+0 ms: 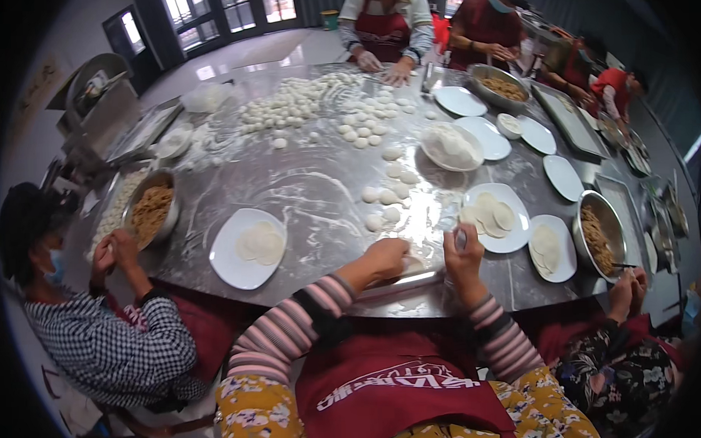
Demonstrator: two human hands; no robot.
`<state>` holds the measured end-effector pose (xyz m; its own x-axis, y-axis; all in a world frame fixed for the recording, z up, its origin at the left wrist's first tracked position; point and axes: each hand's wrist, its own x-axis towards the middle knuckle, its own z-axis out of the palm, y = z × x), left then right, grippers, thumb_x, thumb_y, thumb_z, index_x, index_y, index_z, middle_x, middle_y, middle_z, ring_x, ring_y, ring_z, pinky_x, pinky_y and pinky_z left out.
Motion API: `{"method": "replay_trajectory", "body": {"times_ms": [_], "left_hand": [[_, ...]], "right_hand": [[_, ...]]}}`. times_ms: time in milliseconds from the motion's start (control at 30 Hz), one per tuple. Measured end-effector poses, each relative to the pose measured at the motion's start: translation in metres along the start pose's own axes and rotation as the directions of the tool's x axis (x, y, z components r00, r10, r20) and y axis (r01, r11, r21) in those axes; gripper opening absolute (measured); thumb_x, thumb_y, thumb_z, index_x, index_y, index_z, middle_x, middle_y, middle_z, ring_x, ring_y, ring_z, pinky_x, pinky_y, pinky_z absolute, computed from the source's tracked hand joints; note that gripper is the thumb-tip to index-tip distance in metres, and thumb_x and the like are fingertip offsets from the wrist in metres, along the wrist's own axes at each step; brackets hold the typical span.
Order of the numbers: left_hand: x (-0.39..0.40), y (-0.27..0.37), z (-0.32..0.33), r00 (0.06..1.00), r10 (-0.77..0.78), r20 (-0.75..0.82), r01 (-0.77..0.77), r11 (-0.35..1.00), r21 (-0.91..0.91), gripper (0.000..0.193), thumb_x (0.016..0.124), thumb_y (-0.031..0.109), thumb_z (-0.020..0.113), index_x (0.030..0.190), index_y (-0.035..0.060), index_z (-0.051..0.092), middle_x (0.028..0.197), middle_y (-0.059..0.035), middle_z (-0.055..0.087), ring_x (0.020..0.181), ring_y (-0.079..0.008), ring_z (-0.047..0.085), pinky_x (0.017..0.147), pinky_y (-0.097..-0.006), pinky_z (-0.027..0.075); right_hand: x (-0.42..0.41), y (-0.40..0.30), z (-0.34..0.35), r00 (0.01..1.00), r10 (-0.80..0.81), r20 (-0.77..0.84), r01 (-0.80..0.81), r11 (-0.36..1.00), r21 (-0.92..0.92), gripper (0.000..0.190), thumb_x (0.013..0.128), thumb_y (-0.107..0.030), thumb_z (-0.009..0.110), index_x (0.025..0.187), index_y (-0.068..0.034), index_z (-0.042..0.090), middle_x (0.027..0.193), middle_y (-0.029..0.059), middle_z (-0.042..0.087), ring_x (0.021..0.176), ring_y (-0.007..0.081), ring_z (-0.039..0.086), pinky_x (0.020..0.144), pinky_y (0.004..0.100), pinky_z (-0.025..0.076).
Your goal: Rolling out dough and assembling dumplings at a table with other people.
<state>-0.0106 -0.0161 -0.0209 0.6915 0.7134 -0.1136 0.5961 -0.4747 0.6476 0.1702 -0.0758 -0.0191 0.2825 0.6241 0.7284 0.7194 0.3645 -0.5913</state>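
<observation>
Near the table's front edge, my left hand (386,258) is curled at a thin dough disc (413,264), its fingertips partly hidden. My right hand (464,252) is closed around a short cylindrical tool (460,239), probably a rolling pin, most of it hidden. Flattened dough rounds (388,197) lie on the floured steel table just beyond my hands. To the right of them, a white plate (522,230) carries overlapping dough wrappers (489,214). Another white plate (224,264) with wrappers (261,243) lies to the left.
A flour bowl (452,147) stands beyond the right plate. Dough balls (288,102) cover the far side, where a co-worker's hands (398,72) rest. Co-workers sit left and right beside filling bowls (173,210) (617,227). A metal strip (413,279) lies along the front edge.
</observation>
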Motion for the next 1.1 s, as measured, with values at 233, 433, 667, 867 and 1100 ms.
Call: {"method": "replay_trajectory", "body": {"times_ms": [233, 433, 667, 867, 1100], "left_hand": [[-0.013, 0.014, -0.003, 1.0, -0.005, 0.003, 0.006, 0.99, -0.141, 0.015, 0.077, 0.012, 0.055, 0.085, 0.0001, 0.059, 0.083, -0.0202, 0.062, 0.079, -0.0349, 0.06, 0.07, -0.0399, 0.046], [0.003, 0.013, 0.002, 0.996, -0.085, -0.016, 0.084, 0.993, -0.077, 0.014, 0.078, 0.012, 0.054, 0.086, 0.0006, 0.059, 0.082, -0.0203, 0.061, 0.079, -0.0346, 0.059, 0.07, -0.0394, 0.045], [-0.016, 0.001, 0.004, 1.0, 0.01, 0.028, -0.006, 0.989, -0.145, 0.014, 0.079, 0.012, 0.055, 0.086, -0.0005, 0.057, 0.078, -0.0199, 0.06, 0.075, -0.0329, 0.058, 0.068, -0.0389, 0.044], [0.002, 0.022, 0.002, 0.999, -0.03, 0.038, 0.033, 0.996, -0.08, 0.017, 0.079, 0.013, 0.053, 0.087, -0.001, 0.057, 0.084, -0.0235, 0.06, 0.08, -0.0381, 0.058, 0.071, -0.0422, 0.044], [-0.019, 0.016, -0.008, 0.994, 0.0, 0.11, 0.005, 0.999, -0.041, 0.023, 0.076, 0.01, 0.052, 0.096, 0.0002, 0.058, 0.091, -0.0239, 0.061, 0.089, -0.039, 0.058, 0.077, -0.043, 0.045]], "right_hand": [[-0.004, 0.0, -0.009, 1.0, 0.012, -0.026, -0.011, 0.999, 0.044, 0.021, 0.073, 0.003, 0.062, 0.09, -0.002, 0.051, 0.069, 0.016, 0.055, 0.059, 0.0329, 0.057, 0.054, 0.0369, 0.045], [0.007, -0.001, 0.004, 0.997, 0.074, 0.019, -0.074, 0.997, 0.033, 0.02, 0.074, 0.001, 0.062, 0.089, -0.004, 0.051, 0.065, 0.0163, 0.054, 0.06, 0.0334, 0.058, 0.052, 0.038, 0.044], [-0.013, -0.008, -0.014, 0.998, 0.02, -0.067, -0.019, 1.0, 0.025, 0.022, 0.073, 0.001, 0.064, 0.089, -0.004, 0.05, 0.066, 0.0147, 0.055, 0.061, 0.033, 0.059, 0.055, 0.0359, 0.047], [0.006, 0.01, 0.006, 0.998, 0.059, 0.028, -0.06, 0.998, 0.03, 0.026, 0.072, 0.0, 0.064, 0.093, -0.004, 0.05, 0.071, 0.0183, 0.056, 0.061, 0.0373, 0.057, 0.054, 0.0395, 0.045], [-0.02, -0.002, -0.026, 0.991, -0.135, -0.017, 0.132, 0.986, -0.106, 0.022, 0.074, 0.0, 0.065, 0.09, -0.003, 0.049, 0.068, 0.0148, 0.055, 0.055, 0.0291, 0.057, 0.05, 0.0328, 0.045]]}}
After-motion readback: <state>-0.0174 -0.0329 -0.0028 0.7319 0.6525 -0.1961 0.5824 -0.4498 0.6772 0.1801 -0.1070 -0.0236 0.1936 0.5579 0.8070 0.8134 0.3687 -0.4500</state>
